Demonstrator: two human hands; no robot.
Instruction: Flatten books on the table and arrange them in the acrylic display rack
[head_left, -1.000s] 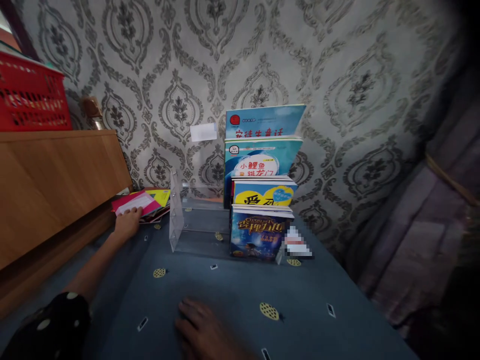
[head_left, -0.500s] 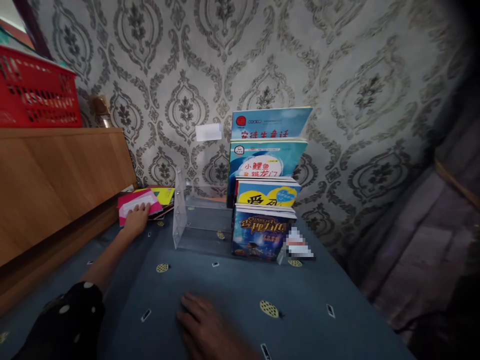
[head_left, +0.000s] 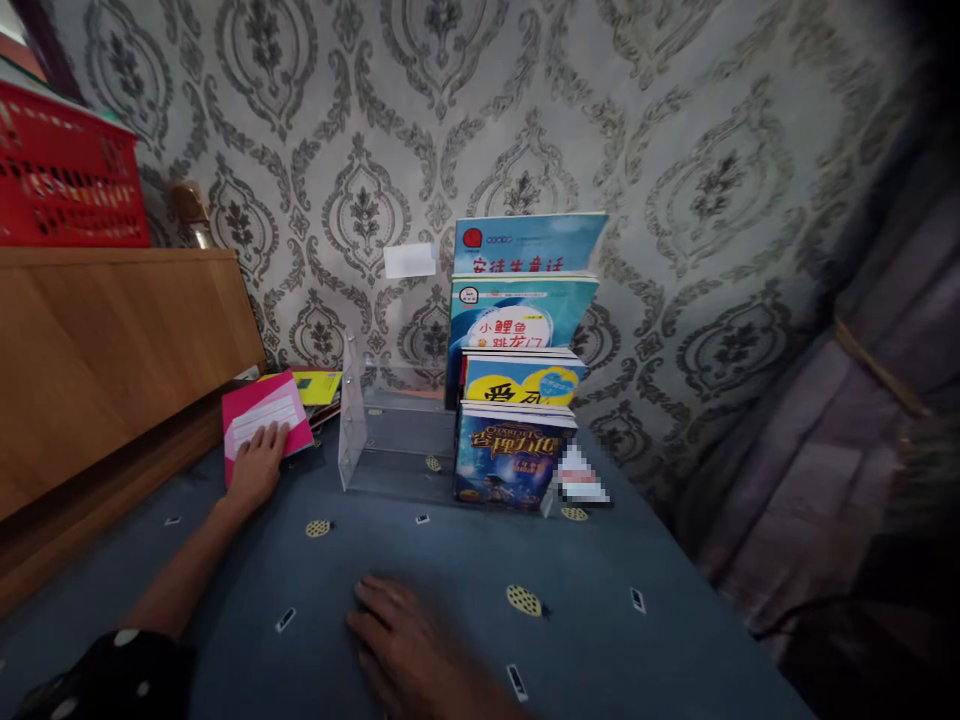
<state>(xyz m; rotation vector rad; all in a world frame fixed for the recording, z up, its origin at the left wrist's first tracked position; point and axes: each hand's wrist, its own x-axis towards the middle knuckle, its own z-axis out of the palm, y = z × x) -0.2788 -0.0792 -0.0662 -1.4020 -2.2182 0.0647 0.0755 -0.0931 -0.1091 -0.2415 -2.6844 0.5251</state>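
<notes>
At the left, my left hand (head_left: 257,467) has its fingers over the near edge of a pink book (head_left: 300,432) with a white panel on its cover; its thumb is hidden. Behind that book lie a yellow book (head_left: 316,386) and some others, partly covered. My right hand (head_left: 405,640) rests on the blue tablecloth (head_left: 600,610) at the front, fingers loosely stretched, holding nothing. Ahead stands a clear acrylic rack (head_left: 352,425). Its right side carries upright books in stepped rows: a dark blue book (head_left: 510,460) in front, a yellow-and-blue book (head_left: 523,380), then teal books (head_left: 525,300) behind.
A wooden cabinet (head_left: 112,340) borders the table on the left, with a red plastic basket (head_left: 67,170) on top. Patterned wallpaper (head_left: 360,200) rises behind the rack. A blurred white item (head_left: 581,478) sits right of the rack, and a grey curtain (head_left: 810,480) hangs farther right.
The pink book has shifted toward me and turned slightly under my left hand, baring more of the yellow book. My right hand stays almost in place. The view has moved a little.
</notes>
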